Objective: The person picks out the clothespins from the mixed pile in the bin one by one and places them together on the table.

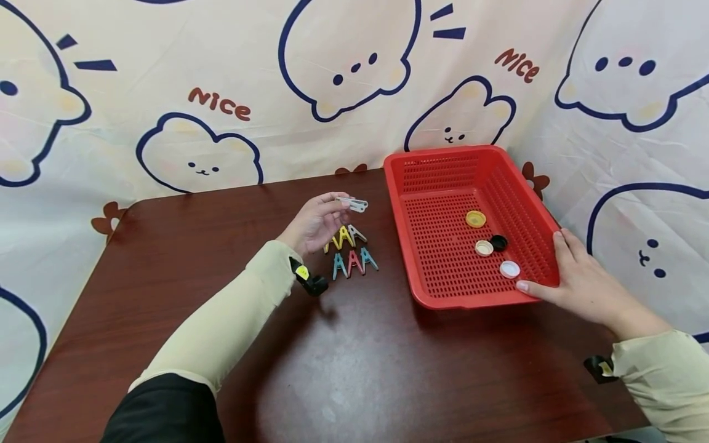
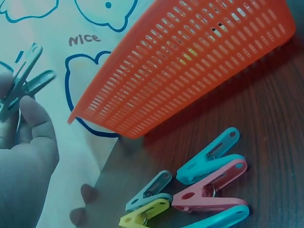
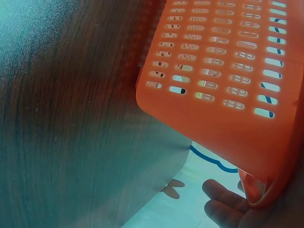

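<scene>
Thumb and fingers of my left hand (image 1: pixel 317 226) pinch a pale grey clothespin (image 1: pixel 357 205), raised above the table. The left wrist view shows this clothespin (image 2: pixel 29 80) with its two legs spread apart. Just below the hand, several clothespins lie in two rows: yellow clothespins (image 1: pixel 344 236) and a grey one in the far row, blue ones and a pink clothespin (image 1: pixel 354 262) in the near row. At the near right corner of a red plastic basket (image 1: pixel 400 231), my right hand (image 1: pixel 588 288) grips the rim, thumb on the near edge and fingers along the right side.
Inside the basket lie a yellow cap (image 1: pixel 475 219), a black cap (image 1: pixel 499 242), a cream cap (image 1: pixel 484 248) and a white cap (image 1: pixel 509 269). The brown wooden table (image 1: pixel 343 369) meets a printed cloth (image 1: pixel 332 141) at the back and sides.
</scene>
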`<state>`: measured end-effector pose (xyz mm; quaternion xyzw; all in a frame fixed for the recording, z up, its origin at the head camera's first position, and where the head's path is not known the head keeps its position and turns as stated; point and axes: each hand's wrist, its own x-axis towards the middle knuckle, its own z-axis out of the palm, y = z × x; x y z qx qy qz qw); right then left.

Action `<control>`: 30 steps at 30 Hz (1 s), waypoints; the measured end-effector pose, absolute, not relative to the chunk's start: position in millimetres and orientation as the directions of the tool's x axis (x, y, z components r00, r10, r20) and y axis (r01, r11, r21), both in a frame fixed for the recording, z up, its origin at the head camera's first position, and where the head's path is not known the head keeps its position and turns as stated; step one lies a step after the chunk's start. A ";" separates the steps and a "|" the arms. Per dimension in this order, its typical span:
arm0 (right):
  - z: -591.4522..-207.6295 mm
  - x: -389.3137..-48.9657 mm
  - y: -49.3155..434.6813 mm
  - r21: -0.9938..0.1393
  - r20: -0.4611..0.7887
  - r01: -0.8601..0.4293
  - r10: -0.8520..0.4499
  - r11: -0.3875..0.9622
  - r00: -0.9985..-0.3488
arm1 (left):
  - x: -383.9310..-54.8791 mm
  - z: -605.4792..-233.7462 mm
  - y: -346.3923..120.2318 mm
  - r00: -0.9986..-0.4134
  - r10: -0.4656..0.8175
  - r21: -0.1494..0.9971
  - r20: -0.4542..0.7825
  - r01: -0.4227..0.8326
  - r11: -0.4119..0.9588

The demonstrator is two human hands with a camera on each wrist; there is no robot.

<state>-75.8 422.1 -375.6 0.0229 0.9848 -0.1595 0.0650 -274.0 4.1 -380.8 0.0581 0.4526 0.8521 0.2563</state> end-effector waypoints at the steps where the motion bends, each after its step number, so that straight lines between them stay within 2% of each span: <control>1: -375.9 -76.0 422.3 -0.311 -0.134 0.065 0.024 0.948 -0.991 | -274.4 -381.1 3.4 -0.867 0.481 0.797 -0.131 -0.380 -0.468; 10: -377.2 -76.7 423.0 -0.310 -0.139 0.062 0.019 0.949 -0.990 | -276.9 -382.9 -6.3 -0.851 0.504 0.766 -0.146 -0.420 -0.488; 20: -377.5 -76.0 422.2 -0.317 -0.136 0.071 0.029 0.946 -0.990 | -270.2 -388.5 -32.2 -0.864 0.474 0.742 -0.167 -0.427 -0.518; 24: -377.7 -75.8 422.4 -0.317 -0.136 0.073 0.031 0.946 -0.990 | -266.4 -392.5 -45.4 -0.857 0.480 0.778 -0.189 -0.429 -0.459; 30: -377.0 -76.1 422.5 -0.325 -0.134 0.069 0.026 0.943 -0.991 | -255.8 -404.0 -60.4 -0.834 0.490 0.849 -0.254 -0.435 -0.301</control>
